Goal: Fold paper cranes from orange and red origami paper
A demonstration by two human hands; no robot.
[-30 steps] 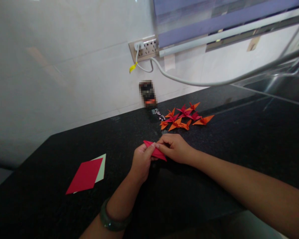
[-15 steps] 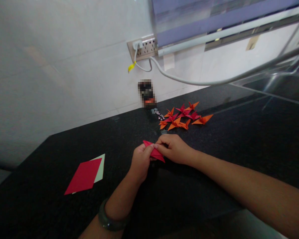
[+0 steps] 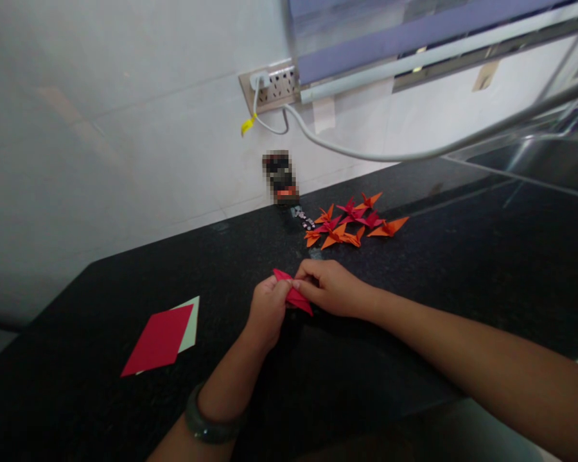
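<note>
My left hand [image 3: 266, 312] and my right hand [image 3: 331, 289] meet over the black counter [image 3: 414, 289], both pinched on a small folded red paper piece [image 3: 293, 295] held just above the surface. A dark bangle sits on my left wrist [image 3: 207, 423]. A flat red paper square [image 3: 157, 340] lies to the left on a pale sheet [image 3: 191, 324]. Behind my hands lies a cluster of several folded red and orange paper cranes [image 3: 351, 221].
A blurred small dark object [image 3: 279, 176] stands against the white tiled wall. A wall socket [image 3: 267, 86] holds a plug with a grey cable [image 3: 390, 154] running right. A metal sink area [image 3: 549, 154] lies at the far right.
My hands stay on the red piece with only small finger shifts. The view has drifted slightly, so everything sits a bit further left in the frame.
</note>
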